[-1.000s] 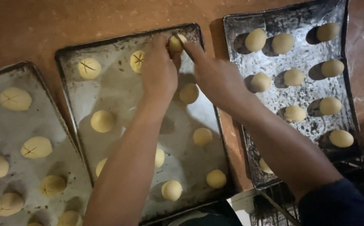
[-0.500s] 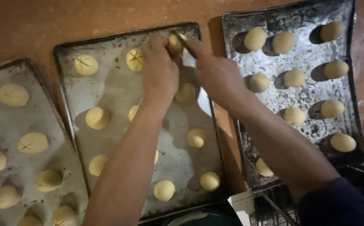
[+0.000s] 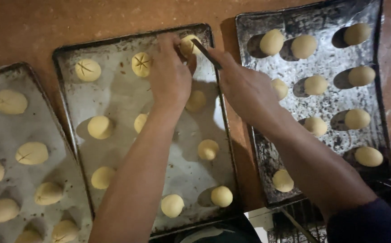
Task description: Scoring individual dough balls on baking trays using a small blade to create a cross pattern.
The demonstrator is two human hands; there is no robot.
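I saw the left hand [image 3: 170, 76] pinching a dough ball [image 3: 189, 44] at the far right corner of the middle tray [image 3: 128, 96]. The right hand [image 3: 245, 87] was closed around a thin blade [image 3: 205, 53], its tip touching that ball. Two scored balls [image 3: 141, 64] lay to its left, and unscored ones sat on the right tray [image 3: 328, 58].

A single head-worn camera is looking almost straight down from close above the work surface; three baking trays [image 3: 128, 94] are filling the frame from left edge to right edge; both forearms are entering from the bottom edge, reaching toward the top centre; no second view is sharing the scene.
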